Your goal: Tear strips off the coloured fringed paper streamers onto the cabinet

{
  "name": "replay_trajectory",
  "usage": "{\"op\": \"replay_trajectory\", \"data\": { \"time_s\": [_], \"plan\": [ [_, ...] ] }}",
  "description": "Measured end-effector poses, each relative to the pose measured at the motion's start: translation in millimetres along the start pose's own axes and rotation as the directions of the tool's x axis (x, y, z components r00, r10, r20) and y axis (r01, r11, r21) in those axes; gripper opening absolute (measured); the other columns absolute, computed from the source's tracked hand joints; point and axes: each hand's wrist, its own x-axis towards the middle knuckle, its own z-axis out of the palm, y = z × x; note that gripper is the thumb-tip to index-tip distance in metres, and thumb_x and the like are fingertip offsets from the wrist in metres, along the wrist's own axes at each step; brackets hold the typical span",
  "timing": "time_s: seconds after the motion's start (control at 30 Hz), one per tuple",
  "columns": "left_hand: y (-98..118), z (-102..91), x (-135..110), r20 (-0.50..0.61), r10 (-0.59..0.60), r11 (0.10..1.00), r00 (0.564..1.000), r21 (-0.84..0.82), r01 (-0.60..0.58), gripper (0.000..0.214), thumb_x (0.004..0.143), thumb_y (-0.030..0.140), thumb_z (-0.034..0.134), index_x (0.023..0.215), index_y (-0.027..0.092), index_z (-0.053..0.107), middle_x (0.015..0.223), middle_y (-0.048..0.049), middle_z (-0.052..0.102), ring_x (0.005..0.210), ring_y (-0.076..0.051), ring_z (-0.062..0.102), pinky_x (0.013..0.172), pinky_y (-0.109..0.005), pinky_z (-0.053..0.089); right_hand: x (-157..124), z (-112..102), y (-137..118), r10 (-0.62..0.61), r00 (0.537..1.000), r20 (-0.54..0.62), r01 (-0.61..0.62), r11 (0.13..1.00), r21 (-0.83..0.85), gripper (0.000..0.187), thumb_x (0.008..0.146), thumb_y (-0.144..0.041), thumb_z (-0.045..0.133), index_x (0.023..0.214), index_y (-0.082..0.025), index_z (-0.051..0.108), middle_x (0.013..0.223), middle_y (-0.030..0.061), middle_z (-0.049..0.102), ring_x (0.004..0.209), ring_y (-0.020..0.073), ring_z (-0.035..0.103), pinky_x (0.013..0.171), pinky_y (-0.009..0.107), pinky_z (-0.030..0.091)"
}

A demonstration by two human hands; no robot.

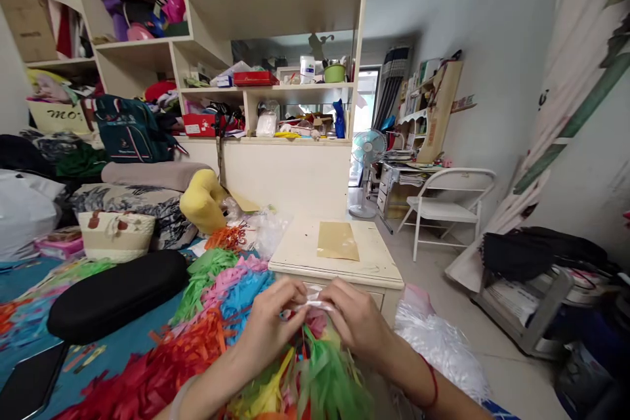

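Observation:
My left hand and my right hand meet at the lower centre, each closed with a pinch. Between their fingertips runs a shiny white strip, gripped from both sides; the fingers partly cover it. Just below hang green streamers and yellow streamers, with some pink near the strip. Whether they are joined to it I cannot tell. Piles of red streamers, blue streamers and green streamers lie to the left of my left hand.
A cream cabinet with a tan sheet on top stands just ahead. White shredded plastic lies to the right. On the blue bed cover are a black case and a phone. A white folding chair stands farther back.

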Motion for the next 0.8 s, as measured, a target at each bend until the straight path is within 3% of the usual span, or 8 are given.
{"op": "replay_trajectory", "data": {
  "time_s": [0.07,0.17,0.33,0.43,0.5,0.57,0.7,0.8],
  "plan": [
    [-11,1.3,-2,-0.073,0.09,0.99,0.993,0.117,-0.081,0.02,0.08,0.009,0.053,0.089,0.019,0.068,0.097,-0.0085,0.06,0.093,-0.022,0.058,0.079,-0.03,0.044,7,8,7,0.067,0.996,-0.051,-0.061,0.992,0.106,0.015,0.087,-0.012,0.045,0.084,-0.016,0.059,0.086,0.007,0.056,0.08,0.0185,0.054,0.071,0.03,0.042],
    [-24,4.1,2,-0.092,0.075,0.992,0.993,0.112,-0.064,0.019,0.082,0.009,0.05,0.088,0.019,0.066,0.111,-0.0108,0.059,0.108,-0.025,0.054,0.093,-0.037,0.04,21,13,11,0.138,0.988,-0.065,-0.119,0.965,0.232,0.011,0.085,-0.012,0.048,0.082,-0.017,0.057,0.085,0.0067,0.06,0.08,0.0181,0.059,0.071,0.029,0.046],
    [-25,13.0,-4,-0.043,-0.088,0.995,0.995,-0.06,0.086,0.012,0.09,0.021,0.049,0.1,0.02,0.055,0.093,-0.005,0.066,0.085,-0.019,0.062,0.078,-0.03,0.049,36,13,2,0.251,0.968,0.002,-0.222,0.853,0.471,0.008,0.087,-0.02,0.047,0.082,-0.018,0.053,0.067,0.0012,0.063,0.061,0.0147,0.063,0.06,0.026,0.051],
    [-27,19.6,-22,-0.102,-0.179,0.979,0.979,-0.113,0.167,0.054,0.083,0.022,0.061,0.13,0.023,0.034,0.113,-0.0075,0.063,0.101,-0.022,0.061,0.09,-0.034,0.046,41,14,-3,0.302,0.953,0.034,-0.269,0.787,0.555,0.009,0.088,-0.025,0.047,0.083,-0.018,0.05,0.063,0.0005,0.062,0.056,0.0143,0.062,0.056,0.026,0.052],
    [-31,23.1,-35,-0.124,-0.252,0.963,0.96,-0.13,0.236,0.074,0.073,0.02,0.071,0.136,0.024,0.03,0.132,-0.0103,0.054,0.121,-0.027,0.051,0.103,-0.039,0.037,44,13,-6,0.313,0.949,0.043,-0.28,0.769,0.574,0.01,0.088,-0.027,0.048,0.083,-0.018,0.05,0.063,0.0005,0.063,0.054,0.014,0.061,0.055,0.026,0.052],
    [-35,25.1,-45,-0.135,-0.301,0.949,0.944,-0.135,0.284,0.071,0.068,0.018,0.073,0.131,0.024,0.04,0.136,-0.0106,0.051,0.128,-0.03,0.045,0.107,-0.041,0.033,47,11,-6,0.311,0.95,0.035,-0.275,0.777,0.566,0.011,0.087,-0.028,0.05,0.082,-0.018,0.052,0.062,0.0007,0.063,0.054,0.0138,0.061,0.056,0.026,0.051],
    [-38,24.3,-52,-0.16,-0.408,0.873,0.899,-0.355,0.334,0.051,0.081,0.027,0.062,0.125,0.024,0.036,0.107,-0.0082,0.068,0.095,-0.024,0.067,0.087,-0.037,0.049,51,5,-2,0.293,0.956,-0.016,-0.246,0.832,0.497,0.01,0.085,-0.024,0.052,0.079,-0.017,0.055,0.063,0.0006,0.063,0.057,0.0131,0.06,0.058,0.024,0.05],
    [-34,24.6,-52,-0.112,-0.417,0.86,0.902,-0.368,0.352,0.056,0.079,0.029,0.064,0.127,0.022,0.038,0.118,-0.0119,0.064,0.109,-0.026,0.061,0.095,-0.038,0.045,52,5,-4,0.279,0.96,-0.022,-0.24,0.86,0.45,0.01,0.086,-0.021,0.051,0.079,-0.017,0.056,0.061,0.0,0.062,0.055,0.0127,0.06,0.055,0.023,0.05]
  ]
}}
